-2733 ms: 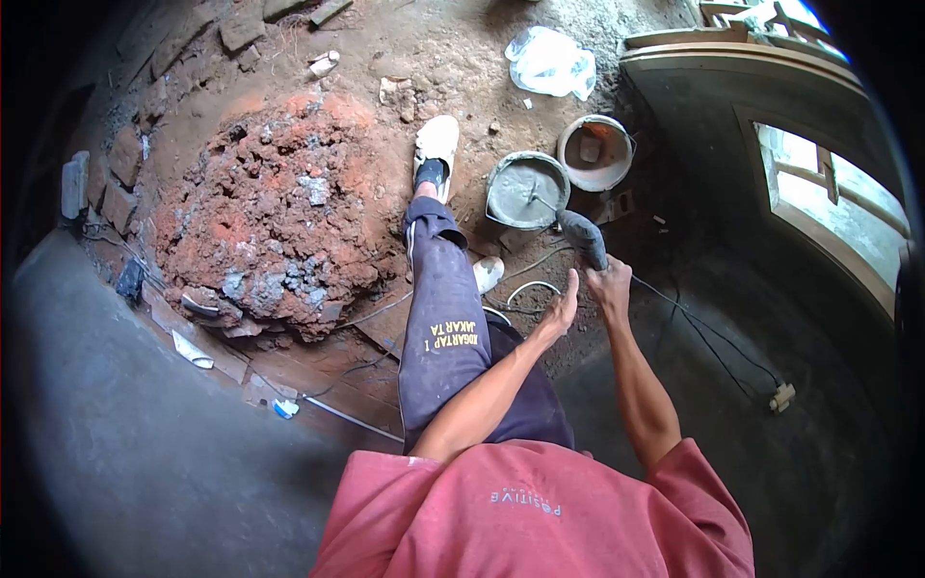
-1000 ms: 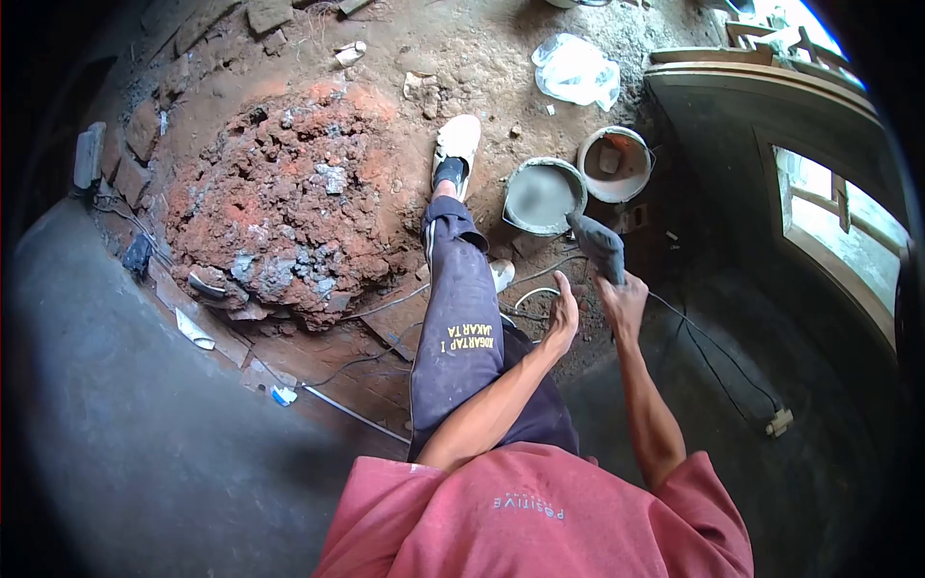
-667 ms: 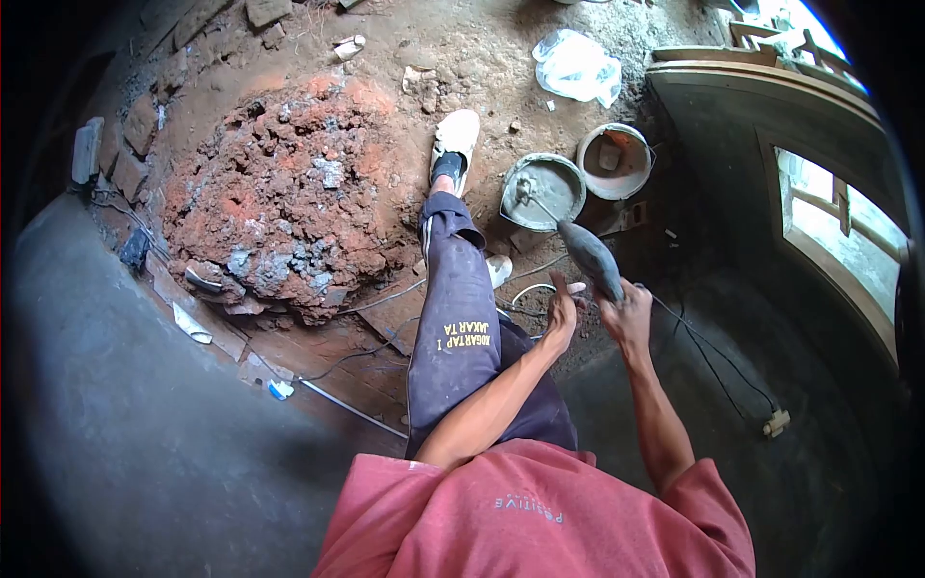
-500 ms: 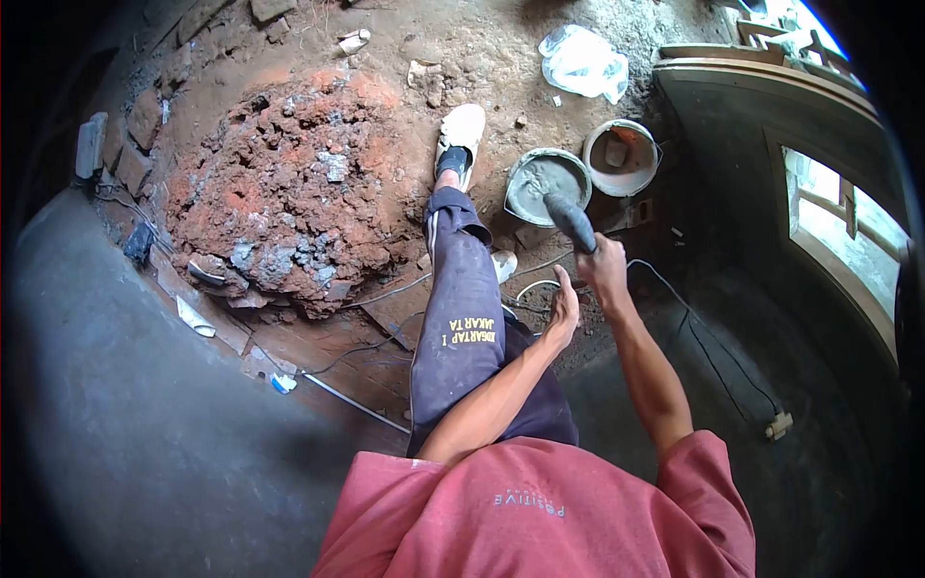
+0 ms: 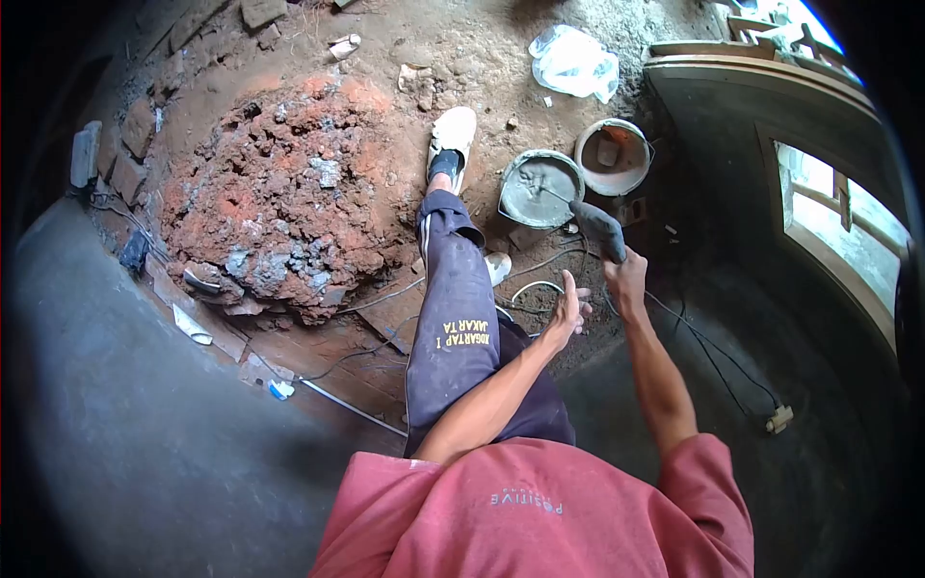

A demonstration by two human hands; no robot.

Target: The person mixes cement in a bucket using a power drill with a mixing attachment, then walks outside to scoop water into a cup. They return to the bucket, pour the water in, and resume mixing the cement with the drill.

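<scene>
My right hand (image 5: 626, 277) is closed around a dark power drill (image 5: 601, 231) with a cable running from it. A thin rod (image 5: 555, 194) reaches from the drill's front into a bucket (image 5: 503, 199) of wet grey cement (image 5: 535, 188). The rod's far end is hidden in the mix. My left hand (image 5: 570, 313) hovers beside the drill hand, below the bucket, with its fingers stretched out and nothing in it.
A second bucket (image 5: 643, 176) with a lump inside stands beside the first. To the left rises a heap of red rubble (image 5: 289, 193). A plastic bag (image 5: 574, 63) lies beyond the buckets. Cables trail to a power socket (image 5: 779, 419); a framed panel (image 5: 761, 125) leans at right.
The drill has drawn back toward me and to the right, so its rod now shows over the cement. My left hand's fingers have spread a little. The view has shifted slightly.
</scene>
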